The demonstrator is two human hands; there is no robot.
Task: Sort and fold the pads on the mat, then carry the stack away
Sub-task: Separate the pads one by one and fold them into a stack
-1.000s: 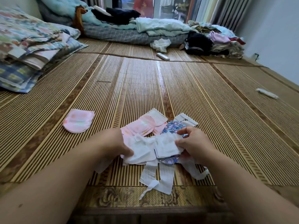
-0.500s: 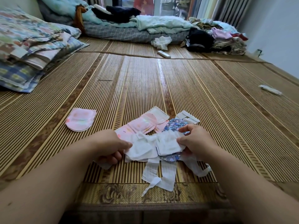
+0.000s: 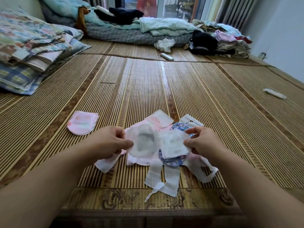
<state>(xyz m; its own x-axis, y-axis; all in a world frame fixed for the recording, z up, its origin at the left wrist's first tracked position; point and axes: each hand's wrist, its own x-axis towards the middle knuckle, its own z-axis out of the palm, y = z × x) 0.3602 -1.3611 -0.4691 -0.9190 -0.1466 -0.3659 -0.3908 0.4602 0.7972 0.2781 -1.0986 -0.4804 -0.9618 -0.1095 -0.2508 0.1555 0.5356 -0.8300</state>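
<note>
A white pad (image 3: 158, 143) is stretched between my hands just above the bamboo mat (image 3: 148, 83). My left hand (image 3: 109, 142) pinches its rounded left end and my right hand (image 3: 203, 142) pinches its squarer right end. Under it lie pink pads (image 3: 154, 122), a blue patterned pad (image 3: 178, 129) and white paper strips (image 3: 166, 178) in a loose heap. One folded pink pad (image 3: 82, 123) lies apart, to the left of the heap.
Folded quilts (image 3: 32, 46) are piled at the left. Bedding and clothes (image 3: 164, 28) line the far edge, with a white remote (image 3: 167, 56) before them. A white wrapped item (image 3: 274, 93) lies at the right. The mat's patterned border (image 3: 148, 199) runs near me.
Both hands have lifted the white pad off the heap and pulled it open sideways. My left hand moved up and left, turning the pad's rounded end towards me.
</note>
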